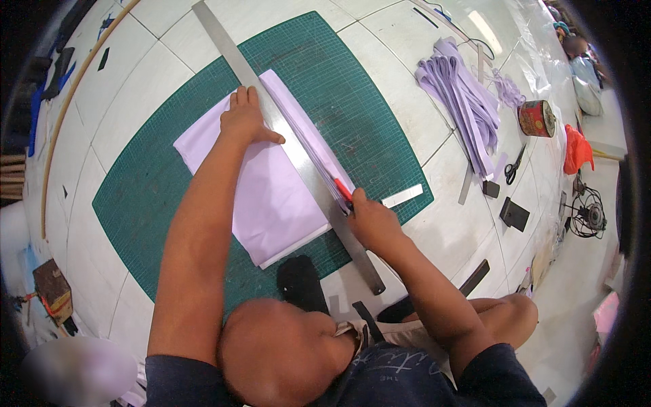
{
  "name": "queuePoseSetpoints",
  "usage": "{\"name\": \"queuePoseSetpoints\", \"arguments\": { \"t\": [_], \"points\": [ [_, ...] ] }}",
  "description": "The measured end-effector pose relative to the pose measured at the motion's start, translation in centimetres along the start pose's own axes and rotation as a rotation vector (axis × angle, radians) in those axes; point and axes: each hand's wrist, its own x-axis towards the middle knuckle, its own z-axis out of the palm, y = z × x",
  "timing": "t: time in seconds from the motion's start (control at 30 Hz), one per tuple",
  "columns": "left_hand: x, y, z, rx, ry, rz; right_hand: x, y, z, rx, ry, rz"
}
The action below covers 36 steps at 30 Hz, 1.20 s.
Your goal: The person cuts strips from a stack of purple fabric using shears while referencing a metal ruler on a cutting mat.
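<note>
Folded lilac fabric (274,200) lies in a layered stack on a green cutting mat (356,102). A long metal ruler (227,47) runs diagonally across it, with a narrow lilac strip (296,115) showing along its right side. My left hand (245,122) presses down on the fabric and the ruler, fingers stretched out and thumb apart on the metal. Closed around a red-handled cutter (344,190), my right hand (374,220) rests at the ruler's right edge, near the stack's near end. The cutter's blade is too small to make out.
A short white ruler (403,196) lies beside my right hand. On the tiles to the right are bundled lilac strips (461,98), a round tin (536,119), black scissors (515,165) and a dark block (515,214). My bent knee (278,349) is close to the mat's near edge.
</note>
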Motion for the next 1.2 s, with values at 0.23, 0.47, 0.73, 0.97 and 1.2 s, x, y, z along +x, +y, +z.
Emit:
{"name": "queuePoseSetpoints", "arguments": {
  "t": [0.23, 0.47, 0.73, 0.97, 1.2],
  "points": [
    [1.6, 0.0, -1.1, -0.181, 0.164, -0.043, -1.3, 2.4, -2.4, 0.392, 0.179, 0.026],
    [6.6, 2.0, -2.3, 0.049, 0.322, 0.016, -4.9, 5.8, 2.8, 0.514, 0.105, 0.067],
    [8.7, 1.9, -5.0, -0.424, 0.254, 0.109, -4.6, 6.3, 2.7, 0.562, 0.106, 0.115],
    [5.6, 5.0, -10.0, -0.781, 0.315, 0.331, -2.1, 6.2, 2.5, 0.757, 0.279, 0.149],
    [-3.4, 10.9, -12.1, -0.92, -0.021, 0.678, 5.6, 1.3, -3.9, 1.112, 0.746, -0.164]
  ]
}}
